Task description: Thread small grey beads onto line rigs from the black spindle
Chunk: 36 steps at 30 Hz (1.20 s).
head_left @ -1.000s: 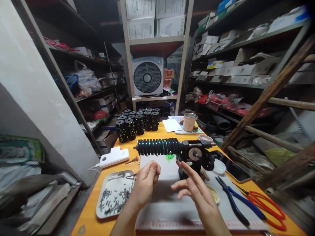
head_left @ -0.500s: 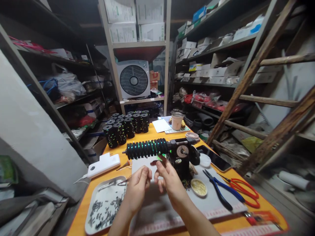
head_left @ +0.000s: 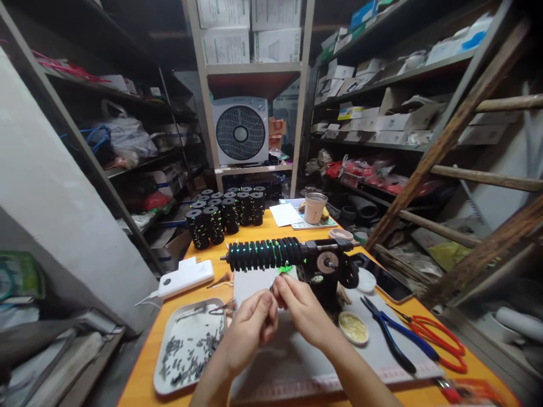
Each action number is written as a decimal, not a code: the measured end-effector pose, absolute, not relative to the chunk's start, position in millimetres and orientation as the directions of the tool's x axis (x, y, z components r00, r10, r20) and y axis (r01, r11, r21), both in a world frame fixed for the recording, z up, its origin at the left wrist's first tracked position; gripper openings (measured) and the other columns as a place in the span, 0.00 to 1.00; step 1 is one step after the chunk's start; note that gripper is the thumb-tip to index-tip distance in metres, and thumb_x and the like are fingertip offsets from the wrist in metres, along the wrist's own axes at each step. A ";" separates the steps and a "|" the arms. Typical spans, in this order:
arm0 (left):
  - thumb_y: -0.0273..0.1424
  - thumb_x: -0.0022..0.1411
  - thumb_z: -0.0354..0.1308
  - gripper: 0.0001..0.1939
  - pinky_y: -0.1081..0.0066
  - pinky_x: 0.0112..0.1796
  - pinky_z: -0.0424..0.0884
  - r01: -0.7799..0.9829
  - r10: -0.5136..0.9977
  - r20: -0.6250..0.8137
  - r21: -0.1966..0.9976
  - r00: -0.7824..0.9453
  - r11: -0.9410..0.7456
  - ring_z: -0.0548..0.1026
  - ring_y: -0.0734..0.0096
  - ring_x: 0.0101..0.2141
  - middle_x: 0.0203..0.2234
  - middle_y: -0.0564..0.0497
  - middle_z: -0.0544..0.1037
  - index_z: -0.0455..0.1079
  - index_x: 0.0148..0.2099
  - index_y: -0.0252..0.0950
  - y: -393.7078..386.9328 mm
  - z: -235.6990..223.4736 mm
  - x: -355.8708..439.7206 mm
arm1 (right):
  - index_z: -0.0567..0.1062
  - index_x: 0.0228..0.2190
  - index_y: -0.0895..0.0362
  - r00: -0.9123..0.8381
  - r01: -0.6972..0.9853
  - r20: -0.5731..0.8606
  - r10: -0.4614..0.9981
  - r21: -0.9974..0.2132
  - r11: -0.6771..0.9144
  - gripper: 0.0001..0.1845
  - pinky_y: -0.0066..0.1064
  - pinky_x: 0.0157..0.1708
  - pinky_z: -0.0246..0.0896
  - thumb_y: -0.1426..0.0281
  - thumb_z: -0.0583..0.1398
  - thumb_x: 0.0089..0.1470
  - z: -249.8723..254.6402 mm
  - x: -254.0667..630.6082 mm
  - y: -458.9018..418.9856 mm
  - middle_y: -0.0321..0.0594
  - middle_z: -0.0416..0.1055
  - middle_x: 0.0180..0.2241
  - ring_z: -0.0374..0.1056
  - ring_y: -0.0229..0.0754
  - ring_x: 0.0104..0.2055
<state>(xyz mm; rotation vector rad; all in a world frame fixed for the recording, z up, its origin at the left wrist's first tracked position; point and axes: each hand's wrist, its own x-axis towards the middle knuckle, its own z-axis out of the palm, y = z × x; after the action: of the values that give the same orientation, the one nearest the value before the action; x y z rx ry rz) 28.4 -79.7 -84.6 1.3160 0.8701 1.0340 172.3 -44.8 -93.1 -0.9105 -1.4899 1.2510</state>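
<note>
Close to the wearer, both hands meet or nearly meet above the pale mat (head_left: 369,360) on the orange table (head_left: 139,370). The left hand (head_left: 251,323) has its fingers curled inward and the thumb laid along the index finger; its grip is closed, and whatever it may enclose is hidden. The right hand (head_left: 302,308) forms a narrow pinch, thumb against index finger, with its fingertips beside those of the left; a small dark item appears at the tips, too small to identify.

Just beyond the hands, the black ribbed roller (head_left: 263,254), flecked with green, lies horizontally on the spindle of a black machine (head_left: 324,285), whose body stands beyond the right hand. Bright green material (head_left: 285,270) shows beneath the roller.

To the left, a white tray (head_left: 190,323) contains small dark pieces (head_left: 186,359), and a white charger (head_left: 185,278) lies farther back. To the right are a round dish (head_left: 354,343) of pale yellow pieces, the blue-handled pliers (head_left: 388,333) with jaws closed or nearly so, and a red-handled tool (head_left: 441,339). Black cylinders (head_left: 229,213) stand grouped at the far left.
</note>
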 end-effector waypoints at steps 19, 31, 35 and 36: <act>0.53 0.61 0.52 0.23 0.76 0.18 0.55 -0.228 0.900 -0.091 0.952 0.426 0.204 0.58 0.78 0.13 0.10 0.59 0.60 0.60 0.27 0.38 -66.0 -103.5 29.2 | 0.75 0.36 0.60 -0.366 -0.270 -0.051 0.929 -0.950 -0.158 0.29 0.20 0.12 0.48 0.45 0.60 0.48 -77.3 141.8 -43.3 0.30 0.61 0.23 0.53 0.27 0.14; 0.31 0.60 0.61 0.29 0.69 0.37 0.71 -0.287 0.979 0.143 0.941 -0.142 -0.179 0.75 0.80 0.28 0.60 0.49 0.63 0.54 0.60 0.53 -49.3 -86.6 -22.2 | 0.64 0.21 0.56 -0.313 -0.290 0.137 0.940 -0.956 0.043 0.27 0.29 0.31 0.48 0.46 0.59 0.54 -87.6 138.0 -41.3 0.31 0.55 0.22 0.50 0.37 0.27; 0.27 0.56 0.62 0.29 0.64 0.37 0.73 -0.350 0.984 0.161 0.920 -0.078 -0.178 0.75 0.76 0.26 0.52 0.46 0.73 0.60 0.59 0.43 -30.6 -81.7 -17.5 | 0.64 0.22 0.55 -0.311 -0.267 0.144 0.939 -0.962 0.059 0.26 0.31 0.31 0.46 0.47 0.57 0.56 -88.1 137.8 -41.5 0.32 0.54 0.22 0.49 0.38 0.28; 0.28 0.57 0.62 0.24 0.65 0.37 0.73 -0.351 0.986 0.153 0.921 -0.065 -0.166 0.75 0.74 0.27 0.46 0.46 0.76 0.65 0.56 0.38 -28.3 -83.1 -15.1 | 0.64 0.22 0.55 -0.312 -0.261 0.143 0.939 -0.964 0.060 0.26 0.31 0.31 0.46 0.47 0.57 0.56 -88.4 137.7 -41.3 0.32 0.54 0.22 0.49 0.39 0.28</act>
<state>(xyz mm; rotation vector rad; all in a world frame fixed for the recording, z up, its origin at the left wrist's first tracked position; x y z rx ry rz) -15.1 -28.3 -83.1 1.0296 0.8782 1.5038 137.7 -41.3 -88.4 -0.7685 -1.2984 1.4748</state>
